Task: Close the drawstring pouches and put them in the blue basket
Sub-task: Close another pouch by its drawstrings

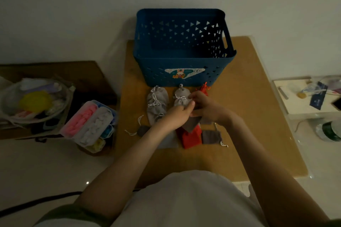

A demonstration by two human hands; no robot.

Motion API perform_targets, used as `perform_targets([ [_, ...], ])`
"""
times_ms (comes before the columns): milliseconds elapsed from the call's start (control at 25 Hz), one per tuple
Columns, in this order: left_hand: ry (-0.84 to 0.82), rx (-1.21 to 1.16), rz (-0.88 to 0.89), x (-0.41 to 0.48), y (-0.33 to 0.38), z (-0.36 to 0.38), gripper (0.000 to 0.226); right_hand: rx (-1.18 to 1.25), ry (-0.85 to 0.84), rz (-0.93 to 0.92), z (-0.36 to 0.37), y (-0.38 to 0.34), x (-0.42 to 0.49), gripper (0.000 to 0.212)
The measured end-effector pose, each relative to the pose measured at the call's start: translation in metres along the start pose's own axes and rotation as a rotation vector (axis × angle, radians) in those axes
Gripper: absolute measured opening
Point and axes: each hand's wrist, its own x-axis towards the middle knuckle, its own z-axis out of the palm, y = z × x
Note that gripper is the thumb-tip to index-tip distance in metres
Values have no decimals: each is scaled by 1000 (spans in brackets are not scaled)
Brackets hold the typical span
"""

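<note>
A blue basket with triangular holes stands at the far end of a brown table. In front of it lie cinched grey pouches in a column, another grey pair beside them, and a red pouch by the basket. My left hand and my right hand meet over the middle and hold a grey pouch between them. Nearer me lie a red pouch, a dark grey pouch, a flat light grey one and a small dark one.
A clear divided box of pink, white and blue items sits left of the table. A bag with a yellow object lies further left. At right stands a clear shelf with small items; a green-labelled bottle stands below it. A black cable runs along the floor.
</note>
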Motion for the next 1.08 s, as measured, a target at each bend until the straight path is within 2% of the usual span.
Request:
perform_targets([
  [80,132,-45,18,-5,0,-10,50,-90,12,-75,8,-23,7,55],
  [160,269,-125,22,-11,-4,-20,42,-60,20,-147,17,-42,13,60],
  [240,419,-302,68,-13,-12,-29,30,-6,68,-200,26,-54,20,61],
  [360,576,-566,84,-18,-23,-40,20,-44,149,-166,39,-63,28,48],
  [480,563,-736,74,-21,-25,-51,24,-82,170,-102,45,-60,32,21],
  [600,503,-856,48,-21,-22,-57,31,-52,195,-110,44,-59,33,12],
  [800,436,-1014,2,-19,-19,-65,33,23,158,-91,36,-49,27,11],
  [920,429,-1183,47,-21,-17,-75,34,37,226,-40,28,-50,22,24],
  [1080,298,-911,36,-20,-21,-76,33,53,253,7,23,-49,19,26],
])
